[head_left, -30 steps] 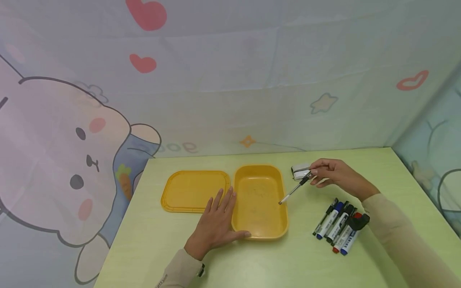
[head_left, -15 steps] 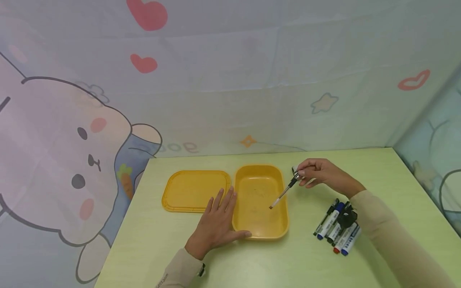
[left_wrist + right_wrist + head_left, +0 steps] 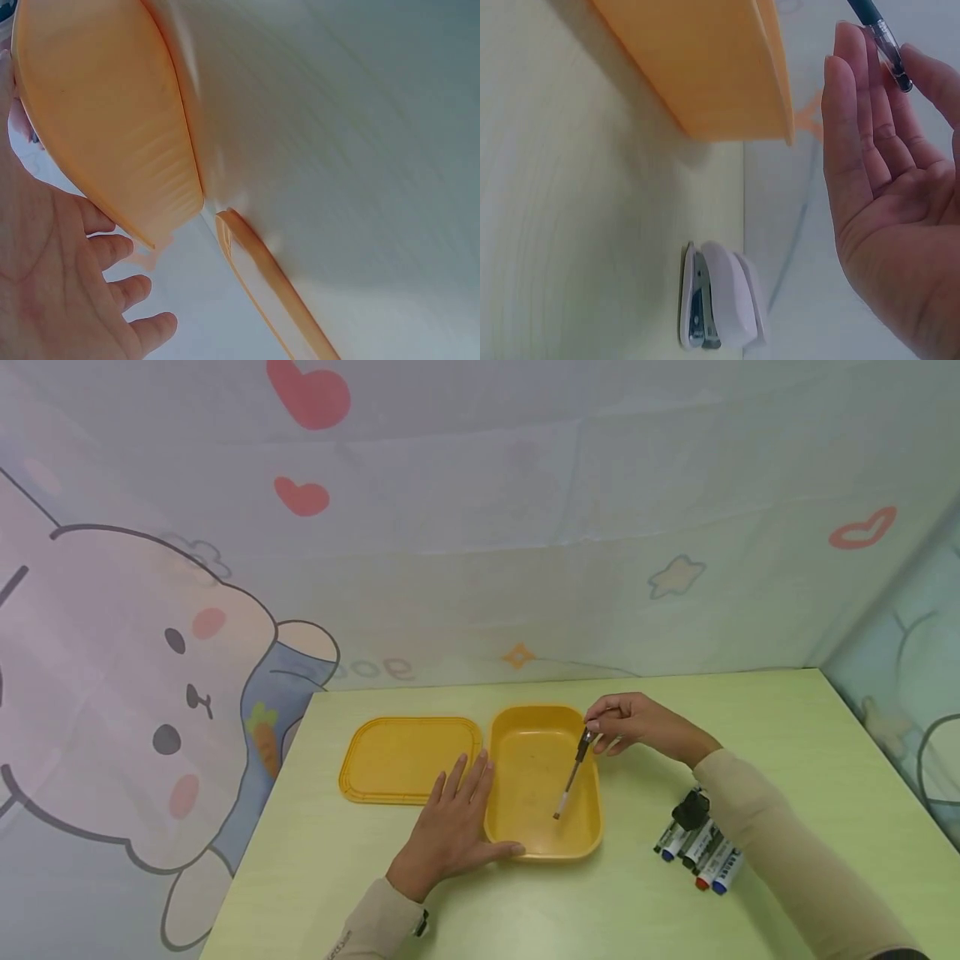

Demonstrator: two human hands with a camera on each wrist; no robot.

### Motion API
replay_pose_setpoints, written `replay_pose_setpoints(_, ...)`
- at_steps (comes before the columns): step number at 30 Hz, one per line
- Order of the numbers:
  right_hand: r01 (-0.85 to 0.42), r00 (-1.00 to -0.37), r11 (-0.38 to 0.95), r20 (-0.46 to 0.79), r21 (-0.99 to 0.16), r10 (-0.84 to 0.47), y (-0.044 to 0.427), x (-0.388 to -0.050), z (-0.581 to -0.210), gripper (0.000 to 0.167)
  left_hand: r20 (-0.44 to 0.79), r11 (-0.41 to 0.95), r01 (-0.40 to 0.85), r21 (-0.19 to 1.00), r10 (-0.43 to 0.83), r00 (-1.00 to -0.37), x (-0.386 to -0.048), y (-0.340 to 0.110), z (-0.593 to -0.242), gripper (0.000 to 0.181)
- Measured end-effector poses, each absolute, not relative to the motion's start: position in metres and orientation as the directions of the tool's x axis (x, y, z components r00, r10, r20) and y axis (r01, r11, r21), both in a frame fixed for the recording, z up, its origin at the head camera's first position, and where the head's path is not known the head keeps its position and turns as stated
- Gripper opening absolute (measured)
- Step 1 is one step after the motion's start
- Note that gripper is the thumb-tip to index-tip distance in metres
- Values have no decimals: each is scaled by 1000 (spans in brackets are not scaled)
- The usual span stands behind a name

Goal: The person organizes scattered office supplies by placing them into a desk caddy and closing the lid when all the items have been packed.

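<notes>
My right hand (image 3: 637, 725) is above the right rim of a deep yellow plastic box (image 3: 525, 768). Between thumb and fingertips it pinches a pen (image 3: 575, 770) by the upper end. The pen, clear with a black section, slants down over the inside of the box; whether its tip touches the floor I cannot tell. In the right wrist view the pen's clear end (image 3: 891, 56) shows at the thumb. My left hand (image 3: 446, 843) lies along the box's left side with fingers straight, its thumb at the near rim. The left wrist view shows those fingers (image 3: 129, 291) against the wall.
Left of the box lies a flat yellow lid (image 3: 405, 756). Several markers (image 3: 701, 852) lie side by side at the right, partly covered by the right wrist's camera and sleeve. A white stapler (image 3: 724, 300) stands on the table, hidden behind my right hand in the head view.
My right hand has moved left with the pen, from beside the stapler to the box's right rim. The pen now points more steeply down over the box. The left hand stays put.
</notes>
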State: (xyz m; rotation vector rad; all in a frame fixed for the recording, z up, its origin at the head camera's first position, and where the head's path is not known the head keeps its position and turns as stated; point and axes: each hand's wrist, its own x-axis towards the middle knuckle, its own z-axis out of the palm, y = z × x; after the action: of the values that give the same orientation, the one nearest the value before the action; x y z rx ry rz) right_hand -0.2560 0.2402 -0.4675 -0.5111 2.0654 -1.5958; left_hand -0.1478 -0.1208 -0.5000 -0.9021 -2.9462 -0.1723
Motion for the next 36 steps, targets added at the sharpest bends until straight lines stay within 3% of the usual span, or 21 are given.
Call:
replay_pose_setpoints(11,-4,-786,238,-144,-971,-601,212,-264,-468,42,91,823,563,78,556,-826,-148,-121,-500,119)
replay_pose_setpoints(20,-10,-770,285,-175,-958,-614,194,-270,-465,46,39,838,538,94,537,-843,-150,-121,-501,119)
replay_pose_setpoints(36,-22,-720,345,-224,-938,-657,162,-277,-467,42,58,834,545,89,542,-839,-150,-121,-502,118)
